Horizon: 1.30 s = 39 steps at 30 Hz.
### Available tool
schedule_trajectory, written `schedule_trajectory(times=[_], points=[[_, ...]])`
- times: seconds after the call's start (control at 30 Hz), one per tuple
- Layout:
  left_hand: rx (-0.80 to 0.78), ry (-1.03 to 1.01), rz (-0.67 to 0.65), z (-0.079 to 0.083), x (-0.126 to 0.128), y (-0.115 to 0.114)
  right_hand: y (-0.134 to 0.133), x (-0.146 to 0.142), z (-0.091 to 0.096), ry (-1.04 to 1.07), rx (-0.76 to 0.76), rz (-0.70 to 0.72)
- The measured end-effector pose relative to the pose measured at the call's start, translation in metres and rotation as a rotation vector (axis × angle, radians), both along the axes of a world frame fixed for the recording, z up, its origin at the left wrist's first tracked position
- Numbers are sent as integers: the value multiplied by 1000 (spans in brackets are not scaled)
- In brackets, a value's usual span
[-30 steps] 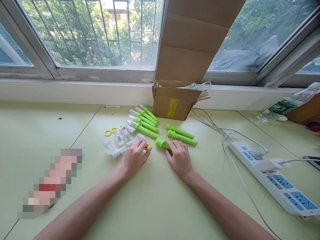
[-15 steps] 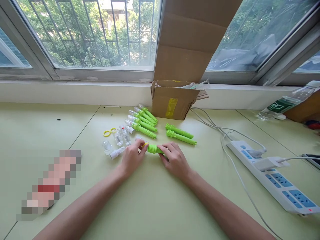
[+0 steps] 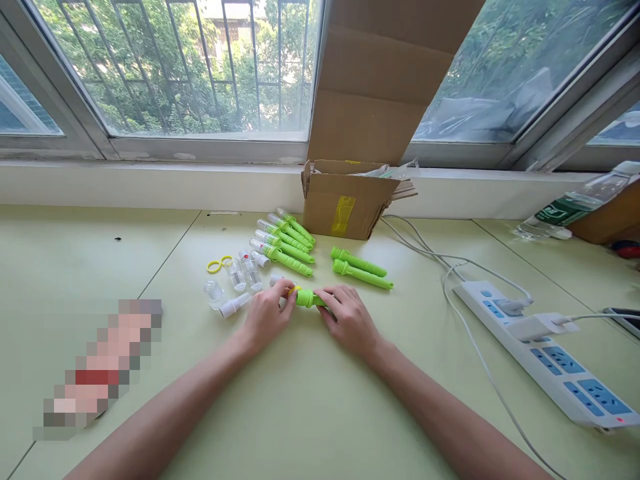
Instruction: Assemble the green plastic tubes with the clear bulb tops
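Observation:
My right hand (image 3: 350,317) is closed round a green plastic tube (image 3: 306,299), whose ribbed end points left. At that end my left hand (image 3: 269,310) pinches a small yellow ring (image 3: 295,289), which touches the tube's rim; whether it sits over the rim I cannot tell. Left of my left hand lie clear plastic caps (image 3: 215,295), white cylinders (image 3: 235,305) and two loose yellow rings (image 3: 214,267). Behind my hands, several green tubes with clear caps (image 3: 290,259) lie in a row. Two uncapped green tubes (image 3: 363,274) rest to the right.
A cardboard box (image 3: 325,207) stands against the window ledge. On the right lie a white power strip (image 3: 530,373) with plugs and cables, and a water bottle (image 3: 575,203) on its side. A pixelated object (image 3: 100,367) lies at left.
My left hand has brought the yellow ring slightly to the right, against the ribbed end of the green tube. My right hand stays in place.

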<state>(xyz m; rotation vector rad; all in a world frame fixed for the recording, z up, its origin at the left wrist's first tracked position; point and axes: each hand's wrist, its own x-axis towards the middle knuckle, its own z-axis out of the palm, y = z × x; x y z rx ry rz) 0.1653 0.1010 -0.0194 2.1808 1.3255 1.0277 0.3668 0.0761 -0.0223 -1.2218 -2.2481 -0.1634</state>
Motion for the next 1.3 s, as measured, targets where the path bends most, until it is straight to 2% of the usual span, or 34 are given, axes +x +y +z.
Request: schedule_trajectory(times=[0.27, 0.6, 0.83, 1.03, 1.3], points=[[-14, 4, -146, 5, -3, -2, 0, 0, 1, -11, -2, -2], [5, 47, -153, 4, -2, -3, -2, 0, 0, -23, -23, 20], [-48, 61, -217, 5, -2, -2, 0, -1, 0, -87, -29, 63], [-54, 46, -219, 7, -1, -2, -2, -3, 5, -122, -55, 38], [-64, 15, -219, 2, -1, 0, -2, -4, 4, -143, -32, 14]])
